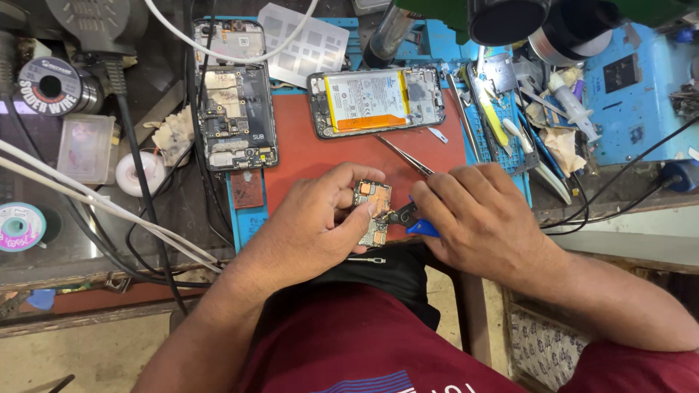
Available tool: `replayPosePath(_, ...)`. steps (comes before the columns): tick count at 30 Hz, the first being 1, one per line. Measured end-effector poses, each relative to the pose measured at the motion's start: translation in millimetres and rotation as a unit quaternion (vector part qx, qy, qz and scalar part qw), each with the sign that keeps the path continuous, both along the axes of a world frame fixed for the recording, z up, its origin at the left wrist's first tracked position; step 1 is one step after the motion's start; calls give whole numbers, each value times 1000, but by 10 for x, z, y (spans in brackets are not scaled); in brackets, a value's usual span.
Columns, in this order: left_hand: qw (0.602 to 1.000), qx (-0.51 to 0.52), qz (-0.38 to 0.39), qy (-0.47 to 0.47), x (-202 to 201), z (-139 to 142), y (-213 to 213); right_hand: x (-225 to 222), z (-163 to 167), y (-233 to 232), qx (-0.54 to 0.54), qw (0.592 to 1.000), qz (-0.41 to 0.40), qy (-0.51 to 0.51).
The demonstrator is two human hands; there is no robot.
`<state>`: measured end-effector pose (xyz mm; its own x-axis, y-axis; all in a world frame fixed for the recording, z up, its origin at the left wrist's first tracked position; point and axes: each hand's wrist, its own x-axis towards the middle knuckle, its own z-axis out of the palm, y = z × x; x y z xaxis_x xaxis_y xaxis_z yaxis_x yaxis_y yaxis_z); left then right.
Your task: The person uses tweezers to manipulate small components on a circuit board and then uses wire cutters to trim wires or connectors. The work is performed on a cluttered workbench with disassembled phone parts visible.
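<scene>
My left hand [317, 218] grips a small phone circuit board [373, 207] upright over the near edge of the red work mat [306, 156]. My right hand [477, 211] holds a blue-handled cutter [411, 218] whose dark jaws touch the board's right side. Thin metal tweezers [404, 155] also stick out up and to the left from my right hand. An opened phone with a yellow battery [375, 100] lies on the mat behind my hands. A second opened phone frame [237, 116] lies to the left.
Solder wire spools [51, 86] and a teal reel [20, 225] sit at left with white and black cables [138, 182]. A stencil sheet [306, 47] lies at the back. Tools, a syringe [575, 105] and a blue platform [637, 87] crowd the right. A small pin [368, 260] lies at the edge.
</scene>
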<state>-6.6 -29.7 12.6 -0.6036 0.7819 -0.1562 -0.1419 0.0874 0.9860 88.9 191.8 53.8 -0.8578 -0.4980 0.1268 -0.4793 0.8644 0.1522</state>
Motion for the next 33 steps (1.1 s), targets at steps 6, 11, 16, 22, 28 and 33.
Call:
replayPosePath(6,1000,-13,-4,0,1,12,1,-76,41,-20,-5,1000,14,-14)
replayPosePath(11,1000,6,-1,-26,-3,2,-24,-70,-14,-28,-14,999,-13,-48)
replayPosePath(16,1000,2,-7,5,-9,-1,-16,-56,-88,32,-59,996,-24,-69)
replayPosePath(22,999,-13,-6,44,-13,-2,-26,-63,-166,77,-81,994,-26,-75)
replayPosePath(28,1000,11,-2,4,3,-22,-19,-67,-190,105,-71,995,-16,-62)
replayPosePath(33,999,32,34,5,50,-57,-13,-53,-213,100,-86,996,-16,-21)
